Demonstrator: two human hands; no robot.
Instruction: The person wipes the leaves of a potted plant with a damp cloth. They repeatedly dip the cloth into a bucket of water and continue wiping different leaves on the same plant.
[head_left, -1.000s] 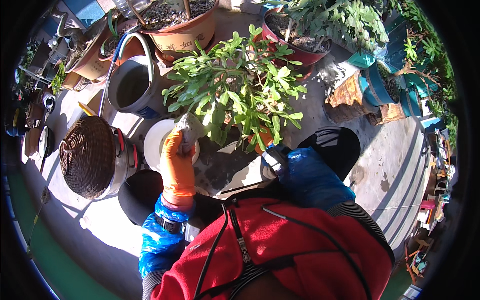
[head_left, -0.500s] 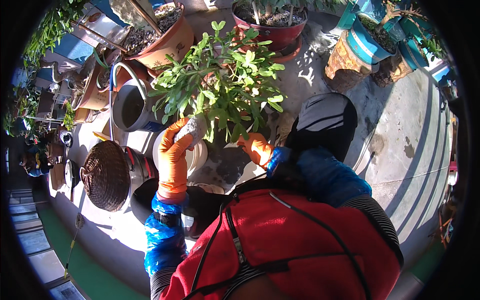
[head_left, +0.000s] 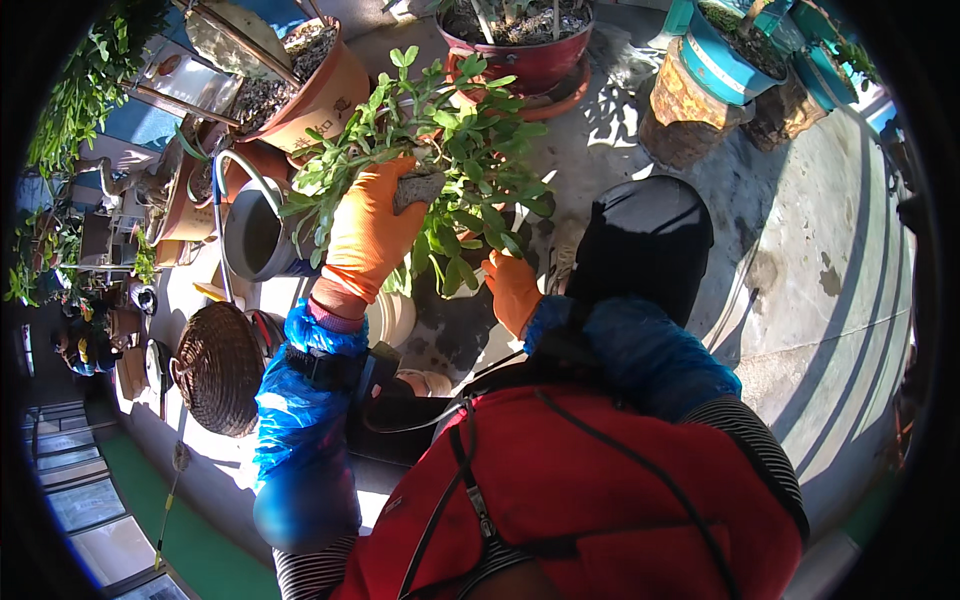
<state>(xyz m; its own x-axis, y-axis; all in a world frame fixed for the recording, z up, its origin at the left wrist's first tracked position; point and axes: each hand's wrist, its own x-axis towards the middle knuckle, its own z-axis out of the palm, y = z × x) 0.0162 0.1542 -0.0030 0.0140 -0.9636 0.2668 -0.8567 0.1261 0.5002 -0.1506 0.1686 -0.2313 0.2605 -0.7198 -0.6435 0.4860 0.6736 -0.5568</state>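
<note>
A bushy potted plant [head_left: 465,195] with flat, segmented green leaves stands in front of me; its foliage hides most of its pot. My left hand [head_left: 375,225], in an orange glove, reaches in over the plant's centre. It is closed on a rough grey lump [head_left: 418,190] that looks like stone or dried soil. Lower down, at the near right edge of the leaves, is my right hand [head_left: 514,291], also gloved in orange. Its fingers are curled, and whatever they hold is hidden. Blue plastic sleeves cover both forearms.
A dark grey bucket [head_left: 258,235] with a pale handle stands left of the plant, above a brown woven basket [head_left: 215,370]. A cream tub [head_left: 392,320] sits under my left wrist. Behind are an orange pot [head_left: 320,95], a red pot [head_left: 525,60] and a turquoise pot [head_left: 728,70].
My left hand has moved up and forward with the grey lump, from the plant's near left edge to over its middle. My right hand has barely shifted.
</note>
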